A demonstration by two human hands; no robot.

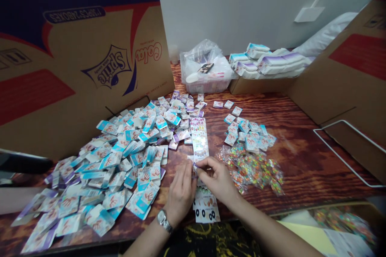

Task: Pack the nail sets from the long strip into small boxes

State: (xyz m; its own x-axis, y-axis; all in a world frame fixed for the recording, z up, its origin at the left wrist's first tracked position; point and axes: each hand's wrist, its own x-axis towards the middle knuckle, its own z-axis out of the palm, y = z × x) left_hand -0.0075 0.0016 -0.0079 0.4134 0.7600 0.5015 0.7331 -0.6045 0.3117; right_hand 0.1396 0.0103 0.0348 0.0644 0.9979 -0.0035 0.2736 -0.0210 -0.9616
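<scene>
My left hand (182,188), with a metal wristwatch (164,221) on its wrist, is at the table's front middle, fingers bent together around something mostly hidden. Against it, my right hand (217,180) pinches thumb and forefinger at a small piece with a purple edge; I cannot make out what it is. Under and beyond both hands runs a column of printed sticker sheets (199,136), with more sheets (206,208) showing nearer me. To the left spreads a large heap of small printed cardboard boxes (117,158), white with blue or purple ends.
Right of my hands lie clear packets of colourful pieces (251,166) and a smaller group of boxes (251,134). Behind are a plastic tub (208,85) and a carton of wrapped packs (262,85). Large cartons stand left (75,68) and right (356,68). Someone's forearm (21,200) enters left.
</scene>
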